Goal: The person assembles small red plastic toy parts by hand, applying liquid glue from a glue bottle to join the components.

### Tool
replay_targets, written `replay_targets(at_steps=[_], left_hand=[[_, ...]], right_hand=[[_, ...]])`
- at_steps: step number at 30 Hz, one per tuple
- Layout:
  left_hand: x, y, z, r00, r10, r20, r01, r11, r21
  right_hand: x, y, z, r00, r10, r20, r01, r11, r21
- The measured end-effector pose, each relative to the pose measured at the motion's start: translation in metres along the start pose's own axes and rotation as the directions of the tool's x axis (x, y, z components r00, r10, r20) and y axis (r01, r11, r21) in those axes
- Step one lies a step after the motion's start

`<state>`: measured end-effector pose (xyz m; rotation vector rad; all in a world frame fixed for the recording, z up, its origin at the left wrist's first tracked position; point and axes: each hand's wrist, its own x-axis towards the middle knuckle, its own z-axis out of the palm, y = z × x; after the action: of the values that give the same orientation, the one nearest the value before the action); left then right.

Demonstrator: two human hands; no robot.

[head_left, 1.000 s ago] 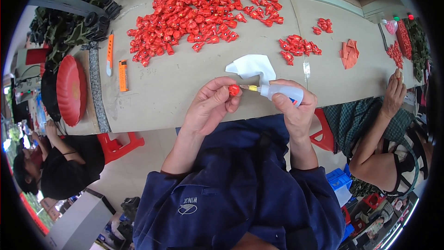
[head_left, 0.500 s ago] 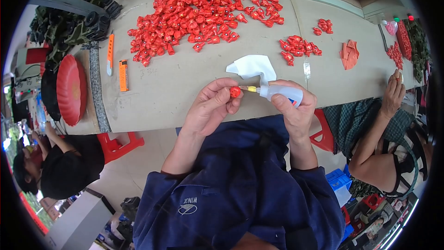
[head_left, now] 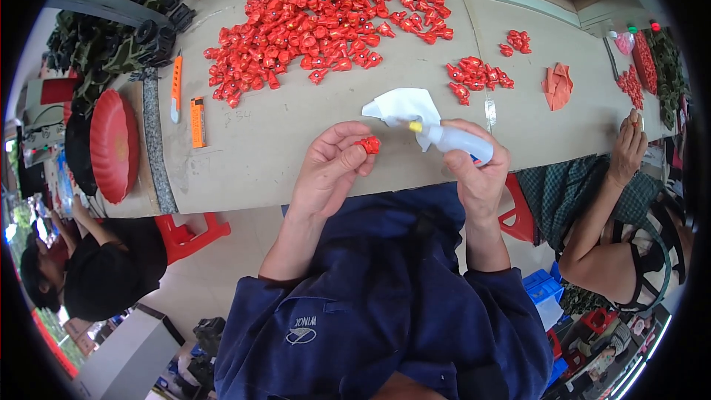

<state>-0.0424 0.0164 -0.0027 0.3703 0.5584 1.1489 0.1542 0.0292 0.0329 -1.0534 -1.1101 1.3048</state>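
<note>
Between the thumb and fingers of my left hand [head_left: 331, 164] is a small red plastic part [head_left: 368, 145], held above the table near its front edge. My right hand [head_left: 481, 175] is wrapped round a translucent squeeze bottle [head_left: 461, 142] with a yellow tip, tilted up and to the left. The tip is apart from the red part and blurred. Under and behind the bottle lies a crumpled white cloth [head_left: 404, 106]. A large heap of similar red parts [head_left: 311, 26] covers the back of the table, and a smaller group [head_left: 478, 75] sits to the right.
An orange utility knife [head_left: 177, 89] and an orange box [head_left: 198, 122] lie on the left. A red scalloped tray [head_left: 114, 146] stands beyond the grey strip. Orange cloth [head_left: 557, 87] lies at right. Co-workers sit on both sides; one hand [head_left: 629, 150] rests at the table's right end.
The bottle's tip has drawn away from the red part, moving up and to the right. My left hand has shifted slightly left and turned the red part.
</note>
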Motion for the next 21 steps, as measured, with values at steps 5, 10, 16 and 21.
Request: replay_targets(at_steps=[5,10,16,21], left_hand=[[-0.007,0.004,0.003,0.974,0.203,-0.106,-0.157,0.929,0.335],[-0.014,0.006,0.0,0.945,0.324,-0.055,-0.264,0.848,0.459],[-0.019,0.007,-0.004,0.943,0.33,-0.054,-0.272,0.851,0.45],[-0.019,0.004,-0.004,0.947,0.311,-0.084,-0.241,0.857,0.456]], right_hand=[[0.018,0.005,0.018,0.999,0.039,0.027,-0.037,0.995,-0.091],[0.049,0.021,0.046,0.972,-0.113,0.204,0.195,0.876,-0.442],[0.059,0.036,0.061,0.957,-0.04,0.286,0.205,0.791,-0.576],[0.045,0.022,0.032,0.918,-0.282,0.278,0.382,0.452,-0.806]])
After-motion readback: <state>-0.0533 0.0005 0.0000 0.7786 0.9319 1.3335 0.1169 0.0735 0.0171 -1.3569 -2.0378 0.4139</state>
